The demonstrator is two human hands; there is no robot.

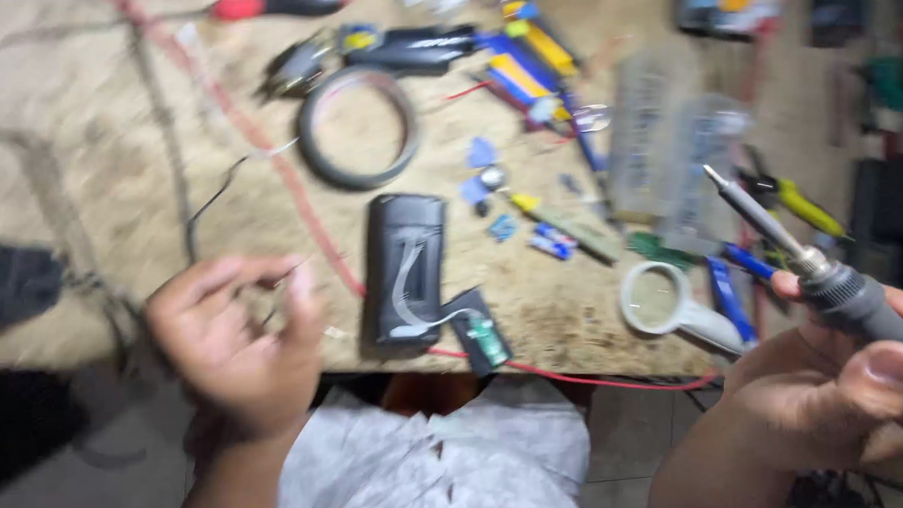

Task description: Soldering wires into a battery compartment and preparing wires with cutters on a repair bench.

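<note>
Our right hand (837, 391) grips the soldering iron (771, 228), tip toward eleven o'clock; left hand (239, 337) pinches thin wire (214, 197), black case (404, 271) between

Bench left (77, 127) open; tool clutter (565, 70) blocks upper right.

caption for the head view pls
Right hand grips a soldering iron; left hand pinches thin wire above a cluttered workbench.

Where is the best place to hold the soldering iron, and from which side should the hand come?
Probably by the thick grey handle, from behind and below, as the right hand grips the soldering iron now. The thin metal shaft and tip point up and left over the workbench, so fingers are best kept behind the collar, away from that end.
</note>
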